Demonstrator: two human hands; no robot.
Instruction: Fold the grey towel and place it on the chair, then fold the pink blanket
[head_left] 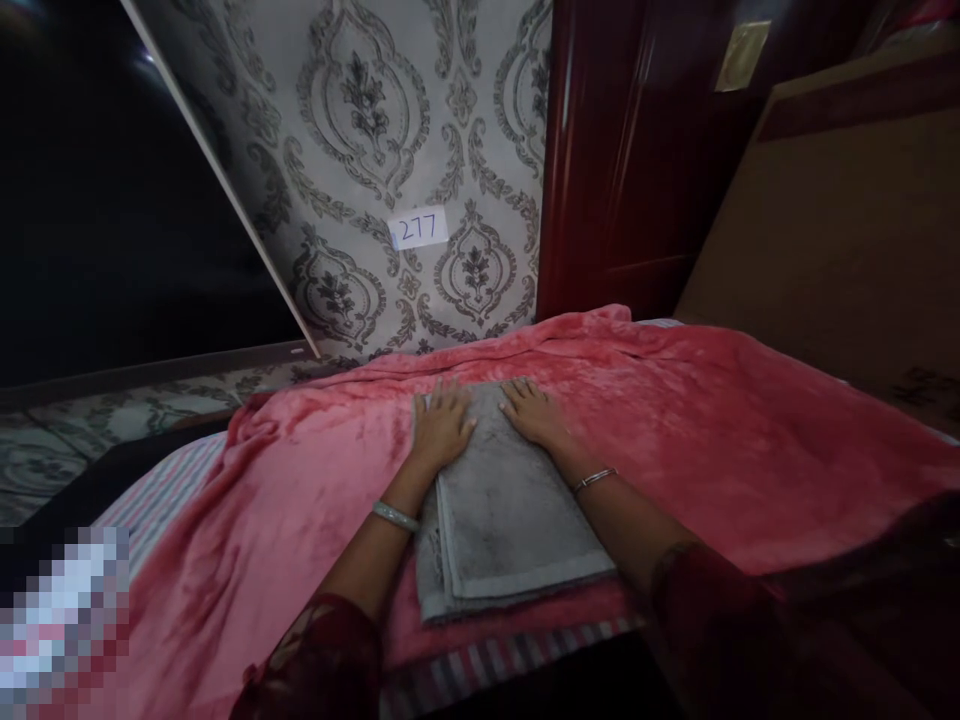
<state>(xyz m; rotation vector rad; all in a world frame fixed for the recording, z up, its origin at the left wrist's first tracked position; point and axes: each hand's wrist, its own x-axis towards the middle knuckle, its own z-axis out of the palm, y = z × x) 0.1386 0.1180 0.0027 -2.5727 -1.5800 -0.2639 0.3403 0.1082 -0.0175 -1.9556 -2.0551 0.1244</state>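
Observation:
A grey towel [525, 510], folded into layers, lies flat on a pink plush blanket [322, 500]. My left hand [444, 425] rests with spread fingers on its far left corner. On the far right corner lies my right hand [531, 410], also flat with the fingers apart. Neither hand grips anything; both touch the towel from above. The layered edges of the towel show along its left side and near end.
A large dark screen [127, 200] stands at the left. Behind the blanket is patterned wallpaper [465, 150] with a paper label [418, 228] reading 277. A dark red door [600, 160] and a big cardboard box [840, 210] are at the right. Striped cloth [176, 480] shows beneath the blanket.

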